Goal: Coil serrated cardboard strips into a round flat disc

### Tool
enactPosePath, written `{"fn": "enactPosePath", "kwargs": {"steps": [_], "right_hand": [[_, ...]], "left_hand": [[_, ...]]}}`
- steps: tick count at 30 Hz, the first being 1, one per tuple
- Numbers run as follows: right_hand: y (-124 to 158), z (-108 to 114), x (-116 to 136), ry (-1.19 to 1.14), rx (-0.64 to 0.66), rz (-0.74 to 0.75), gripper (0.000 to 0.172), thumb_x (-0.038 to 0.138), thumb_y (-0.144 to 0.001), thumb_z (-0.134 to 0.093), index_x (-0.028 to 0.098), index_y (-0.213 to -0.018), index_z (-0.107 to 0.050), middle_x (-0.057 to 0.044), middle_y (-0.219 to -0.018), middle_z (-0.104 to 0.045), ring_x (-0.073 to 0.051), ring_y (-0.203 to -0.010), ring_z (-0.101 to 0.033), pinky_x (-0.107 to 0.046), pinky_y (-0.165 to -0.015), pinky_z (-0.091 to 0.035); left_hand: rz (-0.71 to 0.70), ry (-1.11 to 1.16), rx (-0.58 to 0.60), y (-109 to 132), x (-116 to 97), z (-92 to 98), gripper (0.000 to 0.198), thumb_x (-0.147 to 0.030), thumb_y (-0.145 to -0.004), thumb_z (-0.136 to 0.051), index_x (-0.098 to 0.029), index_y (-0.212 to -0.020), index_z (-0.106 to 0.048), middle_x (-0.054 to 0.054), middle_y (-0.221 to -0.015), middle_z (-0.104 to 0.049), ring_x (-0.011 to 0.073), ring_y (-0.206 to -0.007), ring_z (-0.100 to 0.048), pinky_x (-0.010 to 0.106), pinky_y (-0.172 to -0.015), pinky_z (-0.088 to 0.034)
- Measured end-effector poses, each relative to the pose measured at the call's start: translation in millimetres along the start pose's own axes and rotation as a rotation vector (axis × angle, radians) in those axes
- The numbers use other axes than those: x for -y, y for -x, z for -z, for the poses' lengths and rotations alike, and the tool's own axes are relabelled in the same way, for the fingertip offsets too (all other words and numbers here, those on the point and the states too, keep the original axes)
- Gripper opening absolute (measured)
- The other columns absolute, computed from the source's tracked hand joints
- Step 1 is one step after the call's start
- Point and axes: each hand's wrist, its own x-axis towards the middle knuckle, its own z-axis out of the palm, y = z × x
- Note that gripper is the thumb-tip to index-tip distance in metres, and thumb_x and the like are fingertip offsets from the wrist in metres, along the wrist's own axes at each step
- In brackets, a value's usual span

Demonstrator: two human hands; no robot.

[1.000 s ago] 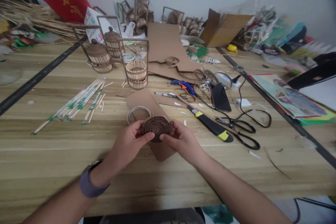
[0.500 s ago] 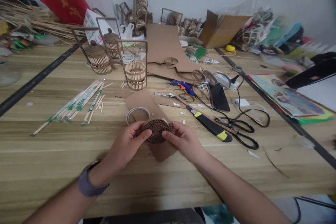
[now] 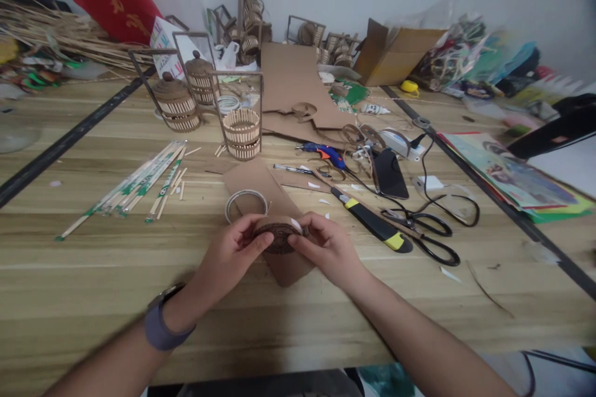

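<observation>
A round coil of rolled brown corrugated cardboard [image 3: 278, 238] is held between both hands over the table. My left hand [image 3: 239, 242] grips its left edge, thumb on the near face and fingers behind. On the opposite edge my right hand [image 3: 326, 245] pinches in the same way. A small white patch shows on the coil's upper rim. Beneath lies a flat cardboard strip [image 3: 288, 270], partly covered by the hands and coil. A roll of tape [image 3: 246, 205] rests just beyond my left hand.
Right of the hands lie a black and yellow utility knife [image 3: 375, 223], scissors [image 3: 426, 232], a blue glue gun [image 3: 326, 154] and a phone [image 3: 390, 173]. Wrapped chopsticks [image 3: 135, 183] lie to the left. A small stick basket [image 3: 241, 133] stands ahead, near two lidded ones. Behind are cardboard sheets [image 3: 291, 74].
The coil has tilted, so its flat spiral face shows less and its upper rim with the white patch shows more. Both hands keep their hold in nearly the same place.
</observation>
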Motion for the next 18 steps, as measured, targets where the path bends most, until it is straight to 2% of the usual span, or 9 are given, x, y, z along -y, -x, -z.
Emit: {"fn": "enactPosePath", "kwargs": {"steps": [2,6,9,11,14,16,18], "right_hand": [[2,-1,1,0.048,0.016,0.009,0.020,0.038,-0.079,-0.069,0.020,-0.079,-0.063,0.003,-0.066,-0.056,-0.012,-0.060,-0.048,-0.024,-0.056,-0.038],[3,-2,2,0.151,0.026,0.054,0.015,0.035,-0.082,-0.067,0.020,-0.079,-0.064,0.003,-0.064,-0.056,-0.012,-0.058,-0.049,-0.023,-0.053,-0.038],[3,2,3,0.285,-0.005,0.208,0.006,0.027,-0.085,-0.067,0.021,-0.085,-0.067,0.001,-0.072,-0.066,-0.015,-0.065,-0.058,-0.025,-0.060,-0.044],[1,7,5,0.370,0.002,0.362,0.008,0.020,-0.087,-0.065,0.022,-0.094,-0.068,-0.003,-0.084,-0.072,-0.018,-0.077,-0.065,-0.029,-0.070,-0.050],[-2,15,8,0.446,0.065,0.573,0.021,0.014,-0.091,-0.059,0.023,-0.108,-0.066,-0.007,-0.102,-0.074,-0.022,-0.094,-0.067,-0.036,-0.083,-0.053],[-3,20,11,0.479,0.099,0.664,0.025,0.012,-0.092,-0.057,0.024,-0.112,-0.065,-0.009,-0.109,-0.073,-0.022,-0.101,-0.067,-0.039,-0.087,-0.053],[-3,22,12,0.523,0.126,0.721,0.025,0.011,-0.093,-0.055,0.024,-0.112,-0.065,-0.009,-0.112,-0.071,-0.022,-0.103,-0.065,-0.040,-0.088,-0.053]], "left_hand": [[-0.019,-0.029,-0.005,1,-1,-0.6,0.033,-0.040,-0.083,-0.067,-0.019,-0.108,-0.066,0.006,-0.104,-0.075,0.0224,-0.094,-0.069,0.031,-0.080,-0.056],[-0.043,-0.086,0.013,3,0,-0.6,0.023,-0.039,-0.085,-0.065,-0.020,-0.098,-0.069,0.002,-0.087,-0.073,0.0191,-0.081,-0.068,0.027,-0.070,-0.055],[-0.051,-0.076,0.025,2,1,2.2,0.021,-0.038,-0.087,-0.065,-0.021,-0.098,-0.069,0.002,-0.087,-0.074,0.0193,-0.082,-0.068,0.028,-0.073,-0.055],[-0.055,-0.039,0.072,2,2,5.4,0.023,-0.039,-0.085,-0.070,-0.022,-0.102,-0.070,0.005,-0.103,-0.074,0.0222,-0.097,-0.069,0.032,-0.083,-0.055],[-0.053,0.110,0.210,-1,3,10.2,0.047,-0.045,-0.076,-0.081,-0.023,-0.115,-0.068,0.010,-0.136,-0.062,0.0297,-0.127,-0.057,0.040,-0.103,-0.048],[-0.026,0.212,0.319,-3,4,12.1,0.067,-0.053,-0.069,-0.084,-0.022,-0.125,-0.063,0.013,-0.140,-0.059,0.0334,-0.132,-0.053,0.044,-0.107,-0.045],[0.003,0.235,0.401,-4,5,12.6,0.078,-0.058,-0.067,-0.083,-0.022,-0.132,-0.059,0.014,-0.138,-0.061,0.0343,-0.132,-0.053,0.046,-0.108,-0.044]]}}
